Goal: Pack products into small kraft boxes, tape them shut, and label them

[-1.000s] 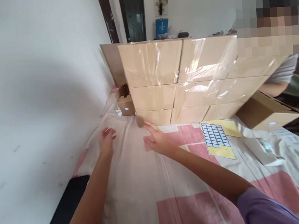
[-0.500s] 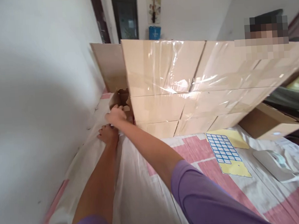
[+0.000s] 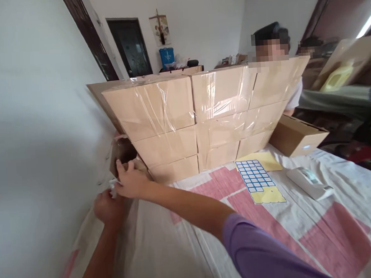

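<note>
At the left end of a taped stack, an open cardboard box stands close by the wall. My left hand is closed in front of it, on a small crumpled white piece that may be paper or plastic. My right hand is just above and to the right, over the box's near edge, fingers apart and partly extended. Its lower fingers come up against the white piece. The box's inside is dark, and my right hand hides part of it. Beside both hands rises the stack of cardboard boxes, bound with clear tape.
A yellow label sheet lies on the patterned cloth. Right of it are a white tape-like holder and another open box. Behind the stack is a person. The white wall borders the left side.
The view has swung right and more of the room shows. My left hand has closed, with a white piece now showing at it. My right hand stays at the box, its fingers more raised.
</note>
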`<state>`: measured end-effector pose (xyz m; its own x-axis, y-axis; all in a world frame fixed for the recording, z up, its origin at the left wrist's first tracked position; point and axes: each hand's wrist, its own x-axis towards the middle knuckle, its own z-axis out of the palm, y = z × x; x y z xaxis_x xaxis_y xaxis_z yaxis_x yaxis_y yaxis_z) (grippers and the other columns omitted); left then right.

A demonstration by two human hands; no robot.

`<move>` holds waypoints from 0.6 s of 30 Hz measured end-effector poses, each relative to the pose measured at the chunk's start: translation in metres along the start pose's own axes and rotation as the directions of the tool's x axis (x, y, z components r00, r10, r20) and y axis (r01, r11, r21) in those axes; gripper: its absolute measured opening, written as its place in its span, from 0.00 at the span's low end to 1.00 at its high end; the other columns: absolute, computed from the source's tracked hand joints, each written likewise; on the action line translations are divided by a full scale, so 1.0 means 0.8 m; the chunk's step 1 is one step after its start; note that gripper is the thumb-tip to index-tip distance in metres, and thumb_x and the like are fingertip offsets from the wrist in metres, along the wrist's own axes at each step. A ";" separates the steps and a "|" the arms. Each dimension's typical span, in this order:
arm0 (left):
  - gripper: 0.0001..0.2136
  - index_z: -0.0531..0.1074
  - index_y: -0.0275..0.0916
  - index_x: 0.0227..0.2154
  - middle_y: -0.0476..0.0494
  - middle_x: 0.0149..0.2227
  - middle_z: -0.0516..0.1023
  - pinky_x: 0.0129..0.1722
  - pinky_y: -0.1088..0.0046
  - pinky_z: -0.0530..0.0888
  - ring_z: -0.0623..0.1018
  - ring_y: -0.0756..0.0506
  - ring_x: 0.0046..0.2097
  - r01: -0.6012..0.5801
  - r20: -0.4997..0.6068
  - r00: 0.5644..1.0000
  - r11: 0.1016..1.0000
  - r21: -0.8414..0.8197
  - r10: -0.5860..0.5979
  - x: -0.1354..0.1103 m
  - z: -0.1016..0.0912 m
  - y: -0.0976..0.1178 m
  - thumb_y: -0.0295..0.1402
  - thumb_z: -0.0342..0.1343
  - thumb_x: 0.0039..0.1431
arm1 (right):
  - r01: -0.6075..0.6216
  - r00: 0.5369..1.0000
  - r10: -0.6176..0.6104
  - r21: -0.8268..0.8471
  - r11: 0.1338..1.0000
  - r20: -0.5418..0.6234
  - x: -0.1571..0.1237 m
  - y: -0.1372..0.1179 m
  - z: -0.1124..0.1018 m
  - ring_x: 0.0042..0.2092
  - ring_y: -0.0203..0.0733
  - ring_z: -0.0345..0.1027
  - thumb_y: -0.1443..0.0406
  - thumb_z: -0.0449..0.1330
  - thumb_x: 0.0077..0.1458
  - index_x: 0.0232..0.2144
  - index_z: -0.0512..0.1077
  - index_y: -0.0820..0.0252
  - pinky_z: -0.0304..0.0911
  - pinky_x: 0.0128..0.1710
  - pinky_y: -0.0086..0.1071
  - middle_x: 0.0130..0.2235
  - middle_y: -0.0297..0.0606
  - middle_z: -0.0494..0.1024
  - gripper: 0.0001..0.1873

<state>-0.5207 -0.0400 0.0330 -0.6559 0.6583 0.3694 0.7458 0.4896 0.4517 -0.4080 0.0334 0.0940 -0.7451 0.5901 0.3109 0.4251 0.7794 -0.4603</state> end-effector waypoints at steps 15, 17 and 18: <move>0.18 0.73 0.42 0.34 0.45 0.31 0.72 0.38 0.63 0.70 0.76 0.38 0.36 -0.075 -0.147 0.983 0.968 0.239 0.113 -0.218 -0.255 -0.002 0.52 0.50 0.58 | 0.481 0.877 -0.473 0.162 0.862 -0.084 -0.314 0.075 -0.172 0.41 0.40 0.72 0.75 0.50 0.60 0.40 0.72 0.57 0.70 0.40 0.35 0.47 0.42 0.72 0.13; 0.18 0.73 0.45 0.34 0.47 0.31 0.73 0.38 0.63 0.70 0.76 0.39 0.35 -0.069 -0.231 0.966 0.978 0.197 0.115 -0.246 -0.290 0.026 0.54 0.52 0.57 | 0.478 0.874 -0.449 0.159 0.864 -0.184 -0.352 0.091 -0.200 0.41 0.41 0.71 0.76 0.49 0.58 0.38 0.72 0.55 0.68 0.40 0.36 0.46 0.42 0.72 0.15; 0.18 0.72 0.45 0.33 0.48 0.32 0.74 0.39 0.63 0.70 0.77 0.39 0.36 -0.049 -0.263 0.961 0.987 0.151 0.088 -0.258 -0.306 0.042 0.55 0.53 0.57 | 0.479 0.870 -0.441 0.167 0.862 -0.220 -0.368 0.099 -0.214 0.42 0.42 0.71 0.77 0.49 0.57 0.38 0.72 0.55 0.68 0.41 0.36 0.45 0.41 0.72 0.17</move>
<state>-0.3890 -0.2996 0.1708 -0.5955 0.5251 0.6080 0.7860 0.5374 0.3056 -0.0668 -0.0429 0.1085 -0.7224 0.2165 0.6567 -0.0759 0.9191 -0.3865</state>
